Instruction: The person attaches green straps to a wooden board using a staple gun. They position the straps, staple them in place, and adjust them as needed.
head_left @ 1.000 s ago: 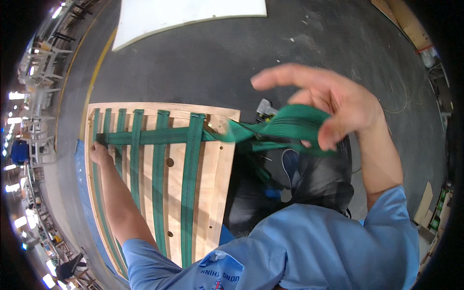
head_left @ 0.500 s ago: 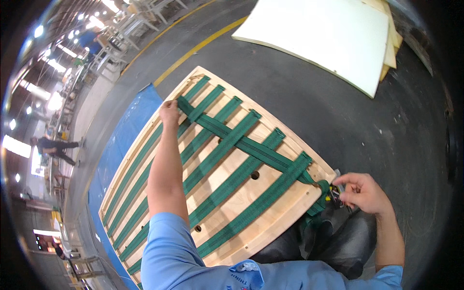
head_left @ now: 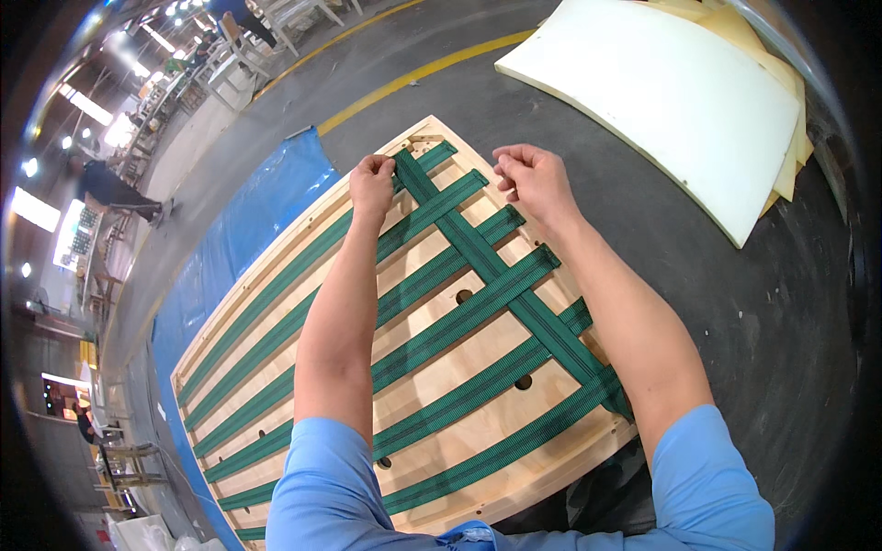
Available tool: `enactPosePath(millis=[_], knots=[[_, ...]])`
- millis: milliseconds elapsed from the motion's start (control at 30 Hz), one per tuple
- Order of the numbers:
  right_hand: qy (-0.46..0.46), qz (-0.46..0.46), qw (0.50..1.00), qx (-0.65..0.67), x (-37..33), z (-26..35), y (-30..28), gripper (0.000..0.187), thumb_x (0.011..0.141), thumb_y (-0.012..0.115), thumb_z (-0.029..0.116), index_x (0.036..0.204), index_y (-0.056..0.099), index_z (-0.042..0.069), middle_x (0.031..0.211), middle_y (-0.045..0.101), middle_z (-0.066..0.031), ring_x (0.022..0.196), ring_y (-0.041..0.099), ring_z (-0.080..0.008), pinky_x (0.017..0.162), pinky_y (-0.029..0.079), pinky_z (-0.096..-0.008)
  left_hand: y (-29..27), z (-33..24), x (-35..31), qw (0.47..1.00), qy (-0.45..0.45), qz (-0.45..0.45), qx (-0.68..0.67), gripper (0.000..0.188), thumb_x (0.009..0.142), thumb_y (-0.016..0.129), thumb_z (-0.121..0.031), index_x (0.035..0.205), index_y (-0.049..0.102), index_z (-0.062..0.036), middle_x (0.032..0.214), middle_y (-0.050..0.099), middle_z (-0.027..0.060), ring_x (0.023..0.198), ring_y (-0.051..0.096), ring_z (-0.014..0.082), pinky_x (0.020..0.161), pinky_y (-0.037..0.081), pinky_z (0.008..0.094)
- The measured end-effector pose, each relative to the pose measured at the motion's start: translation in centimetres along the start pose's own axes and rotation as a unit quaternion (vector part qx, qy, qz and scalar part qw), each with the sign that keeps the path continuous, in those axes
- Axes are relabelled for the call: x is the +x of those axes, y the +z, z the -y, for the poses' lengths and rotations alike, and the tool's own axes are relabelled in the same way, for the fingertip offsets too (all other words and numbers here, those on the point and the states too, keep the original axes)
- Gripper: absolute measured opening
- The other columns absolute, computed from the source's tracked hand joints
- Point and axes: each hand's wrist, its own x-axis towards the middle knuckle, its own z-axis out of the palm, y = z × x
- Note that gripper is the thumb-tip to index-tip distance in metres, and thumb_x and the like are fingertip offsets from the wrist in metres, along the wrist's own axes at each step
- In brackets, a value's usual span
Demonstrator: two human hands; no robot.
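Observation:
A light wooden frame [head_left: 570,450] lies in front of me, strung with several green webbing straps [head_left: 459,363] side by side. One long green cross strap [head_left: 478,257] is woven over and under them near the right side. My left hand [head_left: 372,190] pinches the far end of this cross strap at the frame's far side. Above the frame's far right edge hovers my right hand [head_left: 537,184], its fingers curled and thumb drawn in. Whatever it may hold is too small or hidden to make out.
Blue sheeting [head_left: 243,220] lies under and left of the frame. White foam sheets [head_left: 661,101] are stacked at the far right on the grey floor [head_left: 698,294]. Beyond a yellow floor line [head_left: 404,83] stand chairs [head_left: 230,78]; a person [head_left: 115,188] is at far left.
My right hand has moved from the near right corner, by my lap, to the far end of the frame. My left hand still pinches the strap end. The view has shifted.

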Motion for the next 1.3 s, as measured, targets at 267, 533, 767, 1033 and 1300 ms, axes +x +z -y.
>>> enactPosePath(millis=[267,533,767,1033,1300], knots=[[-0.030,0.001,0.982,-0.188,1.7,-6.7,-1.1,0.030,0.100,0.066,0.028,0.114,0.076,0.004,0.103,0.078,-0.0099,0.094,0.073,-0.0211,0.088,0.055,-0.0360,1.2,3.3,0.8,0.991,-0.053,-0.035,0.114,0.024,0.094,0.073,-0.027,0.100,0.077,-0.0048,0.093,0.077,0.0166,0.086,0.074,0.0304,0.082,0.056,0.0413],[-0.141,-0.028,0.952,-0.272,4.4,-6.0,2.7,0.025,0.095,0.069,0.027,0.106,0.077,0.006,0.104,0.077,-0.0142,0.096,0.073,-0.0287,0.087,0.056,-0.0396,0.5,3.6,3.2,0.984,-0.074,-0.041,0.157,0.028,0.092,0.073,-0.031,0.103,0.080,-0.0059,0.092,0.078,0.0150,0.087,0.075,0.0301,0.083,0.057,0.0405],[-0.129,0.068,0.968,-0.206,12.5,-4.8,11.0,0.023,0.092,0.073,0.024,0.108,0.075,0.008,0.111,0.076,-0.0145,0.103,0.073,-0.0289,0.090,0.056,-0.0394,2.1,4.6,3.1,0.974,-0.138,-0.014,-0.178,0.021,0.095,0.075,-0.019,0.106,0.075,0.0000,0.086,0.072,0.0047,0.071,0.064,0.0123,0.066,0.053,0.0292],[-0.123,0.146,0.931,-0.311,14.7,-6.0,16.6,0.023,0.087,0.079,0.020,0.109,0.073,0.014,0.109,0.077,-0.0130,0.105,0.072,-0.0311,0.093,0.055,-0.0409,0.5,4.8,2.6,0.958,-0.166,-0.016,-0.233,0.020,0.094,0.074,-0.011,0.111,0.065,-0.0044,0.086,0.070,0.0041,0.069,0.064,0.0114,0.063,0.051,0.0259],[-0.128,0.182,0.936,-0.274,16.0,-6.9,15.8,0.018,0.090,0.076,0.015,0.107,0.079,0.010,0.104,0.078,-0.0130,0.099,0.075,-0.0272,0.090,0.057,-0.0390,0.6,4.4,2.4,0.958,-0.156,0.014,-0.240,0.018,0.095,0.074,-0.011,0.111,0.070,-0.0046,0.083,0.069,0.0013,0.072,0.063,0.0099,0.067,0.052,0.0255]])
